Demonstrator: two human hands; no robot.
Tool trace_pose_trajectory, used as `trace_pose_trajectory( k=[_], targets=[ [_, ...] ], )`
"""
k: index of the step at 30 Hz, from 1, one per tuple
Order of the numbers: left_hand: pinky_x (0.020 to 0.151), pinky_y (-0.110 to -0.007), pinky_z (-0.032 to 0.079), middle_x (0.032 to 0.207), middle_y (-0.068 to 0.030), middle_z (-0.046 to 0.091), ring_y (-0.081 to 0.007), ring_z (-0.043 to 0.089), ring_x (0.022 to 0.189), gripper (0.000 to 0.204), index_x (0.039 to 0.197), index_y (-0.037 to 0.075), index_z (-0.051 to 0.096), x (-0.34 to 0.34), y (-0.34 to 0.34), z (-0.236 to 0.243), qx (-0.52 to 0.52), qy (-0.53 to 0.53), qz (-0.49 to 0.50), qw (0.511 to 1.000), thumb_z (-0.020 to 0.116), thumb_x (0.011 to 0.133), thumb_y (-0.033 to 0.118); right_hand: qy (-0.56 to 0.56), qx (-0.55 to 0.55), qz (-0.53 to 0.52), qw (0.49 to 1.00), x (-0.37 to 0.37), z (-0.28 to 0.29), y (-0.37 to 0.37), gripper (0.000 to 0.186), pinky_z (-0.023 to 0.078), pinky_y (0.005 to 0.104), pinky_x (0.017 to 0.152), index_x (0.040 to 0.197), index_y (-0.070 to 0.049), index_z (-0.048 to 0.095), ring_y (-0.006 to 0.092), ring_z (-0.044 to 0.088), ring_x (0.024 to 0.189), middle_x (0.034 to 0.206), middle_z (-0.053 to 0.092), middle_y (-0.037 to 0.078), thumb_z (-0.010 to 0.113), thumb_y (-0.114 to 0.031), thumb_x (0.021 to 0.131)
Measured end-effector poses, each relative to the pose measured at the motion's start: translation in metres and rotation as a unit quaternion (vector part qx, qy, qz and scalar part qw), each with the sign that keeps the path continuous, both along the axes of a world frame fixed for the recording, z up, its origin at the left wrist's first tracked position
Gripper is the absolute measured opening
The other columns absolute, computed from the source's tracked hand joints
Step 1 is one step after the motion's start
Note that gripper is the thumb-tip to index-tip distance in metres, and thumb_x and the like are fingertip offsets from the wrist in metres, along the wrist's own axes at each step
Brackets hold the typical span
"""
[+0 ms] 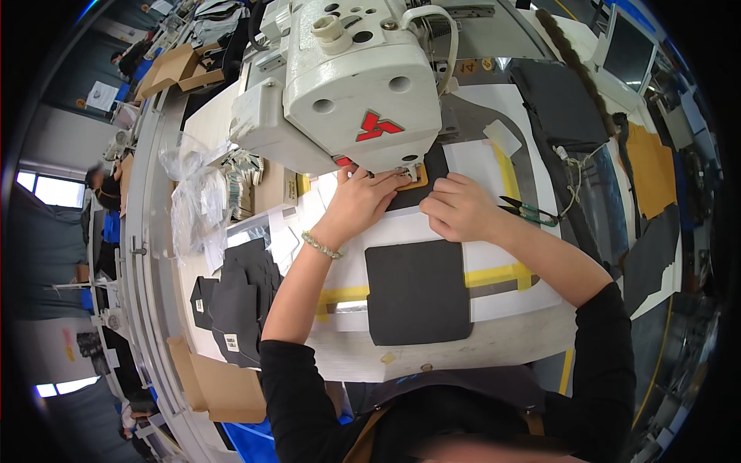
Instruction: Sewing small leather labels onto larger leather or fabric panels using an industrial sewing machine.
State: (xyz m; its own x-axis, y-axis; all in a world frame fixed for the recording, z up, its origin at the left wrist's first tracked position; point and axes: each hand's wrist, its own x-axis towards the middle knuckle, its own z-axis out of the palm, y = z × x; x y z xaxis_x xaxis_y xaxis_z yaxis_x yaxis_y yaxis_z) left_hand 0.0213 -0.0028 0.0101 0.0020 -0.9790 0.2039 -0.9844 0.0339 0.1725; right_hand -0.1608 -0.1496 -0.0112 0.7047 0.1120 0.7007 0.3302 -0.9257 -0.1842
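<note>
Positioning, I judge: my left hand [358,202], fingers extended, and right hand [462,209], fingers curled, grip untellable, flank the flat black sheet [438,163] beneath the far white metal machine head [359,100]; next likely calls for alignment.

Black panel [409,199], flat, beneath machine head [351,85]

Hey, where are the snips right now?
In the head view, the snips lie right of centre on the worktable, just beyond the right forearm, near the white cord.
</note>
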Motion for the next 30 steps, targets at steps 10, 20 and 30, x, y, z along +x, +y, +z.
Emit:
trace_pose_trajectory(
  k=[10, 20, 30],
  targets=[
    [0.097, -0.042, 0.033, 0.124, 0.008, 0.064, -0.0196, 0.056, 0.099, 0.034, 0.117, 0.023, 0.068, -0.003, 0.003, -0.004, -0.017, 0.004, 0.004, 1.0, 0.065, 0.086, 0.011, 0.048, 0.0, 0.004, 0.999, -0.004, -0.004, 0.003, 0.02, 0.042, 0.0323, 0.067, 0.08, -0.011, 0.053, 0.0188, 0.051, 0.072, 0.066, 0.052, -0.001, 0.067, -0.005, 0.068],
    [0.088, -0.044, 0.034, 0.102, -0.0015, 0.069, -0.0229, 0.054, 0.097, 0.031, 0.118, 0.024, 0.069, 0.005, -0.009, -0.01, -0.014, 0.035, 0.045, 0.998, 0.064, 0.089, 0.013, 0.01, -0.004, 0.021, 1.0, 0.01, -0.005, -0.008, 0.02, 0.044, 0.034, 0.065, 0.082, -0.011, 0.053, 0.0198, 0.053, 0.072, 0.066, 0.053, -0.001, 0.065, -0.005, 0.068],
    [0.086, -0.042, 0.036, 0.088, -0.0097, 0.064, -0.0284, 0.053, 0.09, 0.036, 0.124, 0.032, 0.068, 0.019, -0.012, -0.027, -0.073, 0.036, 0.025, 0.996, 0.062, 0.092, 0.017, -0.031, 0.019, 0.038, 0.999, 0.016, -0.005, -0.012, 0.016, 0.041, 0.0339, 0.054, 0.072, -0.009, 0.05, 0.0216, 0.048, 0.059, 0.06, 0.045, 0.002, 0.061, -0.002, 0.062]
  ],
)
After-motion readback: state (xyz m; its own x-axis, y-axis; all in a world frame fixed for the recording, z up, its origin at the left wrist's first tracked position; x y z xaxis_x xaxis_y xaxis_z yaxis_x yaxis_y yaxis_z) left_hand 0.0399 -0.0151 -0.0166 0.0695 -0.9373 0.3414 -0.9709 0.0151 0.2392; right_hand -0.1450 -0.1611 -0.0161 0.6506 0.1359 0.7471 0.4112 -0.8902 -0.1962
